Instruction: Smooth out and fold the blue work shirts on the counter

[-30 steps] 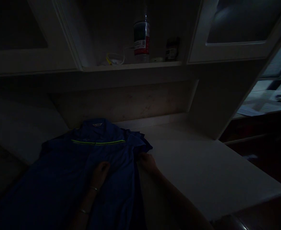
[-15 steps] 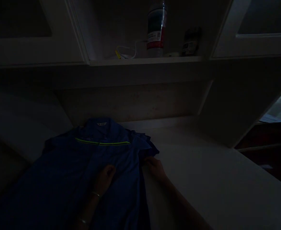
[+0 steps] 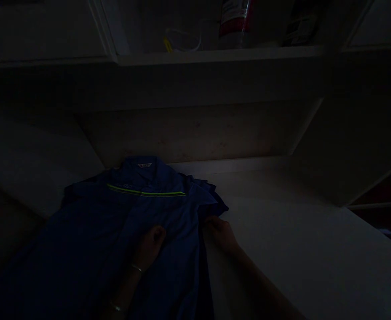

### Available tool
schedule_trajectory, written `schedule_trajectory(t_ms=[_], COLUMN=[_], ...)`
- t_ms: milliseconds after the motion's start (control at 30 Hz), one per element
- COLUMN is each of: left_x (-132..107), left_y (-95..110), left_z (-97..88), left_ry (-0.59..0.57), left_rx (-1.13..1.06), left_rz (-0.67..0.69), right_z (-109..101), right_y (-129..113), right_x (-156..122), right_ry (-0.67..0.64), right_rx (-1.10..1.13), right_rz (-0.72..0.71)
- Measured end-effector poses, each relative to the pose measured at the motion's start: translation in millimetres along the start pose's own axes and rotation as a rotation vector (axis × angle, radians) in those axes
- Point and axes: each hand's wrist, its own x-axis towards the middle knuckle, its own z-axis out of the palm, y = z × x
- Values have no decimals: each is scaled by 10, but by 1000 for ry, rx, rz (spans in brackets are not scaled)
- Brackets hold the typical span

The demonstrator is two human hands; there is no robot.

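Observation:
A blue shirt [image 3: 115, 235] with a yellow-green stripe across its chest lies spread out, collar toward the back wall. More dark blue cloth layers [image 3: 219, 206] show beneath its right sleeve. Over the shirt's front, my left hand [image 3: 150, 244] is curled into a loose fist with bracelets on the wrist; the dark hides whether any cloth is inside. My right hand [image 3: 222, 233] is at the shirt's right side just below the sleeve, its fingers closed together on the cloth edge. The scene is very dim, so fingertip details are faint.
The shirt lies on a white tabletop [image 3: 282, 249] that extends to the right. Above the back panel [image 3: 188, 133] runs a shelf [image 3: 222, 55] holding a bottle [image 3: 235, 22], a white cable [image 3: 185, 40] and a dark container [image 3: 300, 29]. Side panels close in both ends.
The view has tipped down and shifted a little, so the shelf sits higher in the picture. Both hands keep nearly the same places on the shirt.

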Motion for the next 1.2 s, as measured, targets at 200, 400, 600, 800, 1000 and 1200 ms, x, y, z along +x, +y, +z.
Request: schedule_trajectory(t_ms=[200,400,600,800,1000,1200], left_x=[-22,-20,-24,-13,-13,-15], left_y=[64,44,14,37,5,32], left_z=[-17,-3,11,4,17,8], left_ry=[-1,-1,-5,3,-3,-7], left_rx=[6,13,21,38,23,33], left_rz=[-5,-36,-16,-24,-6,-14], right_z=[-6,-10,2,-4,-7,-1], right_y=[-20,-45,-28,-31,-61,-50], right_x=[-15,-29,-22,-16,-27,-31], right_ry=[-19,-30,-33,-38,-42,-43], right_rx=[-30,-51,-57,-90,-67,-96], right_rz=[-17,-6,5,-40,-19,-19])
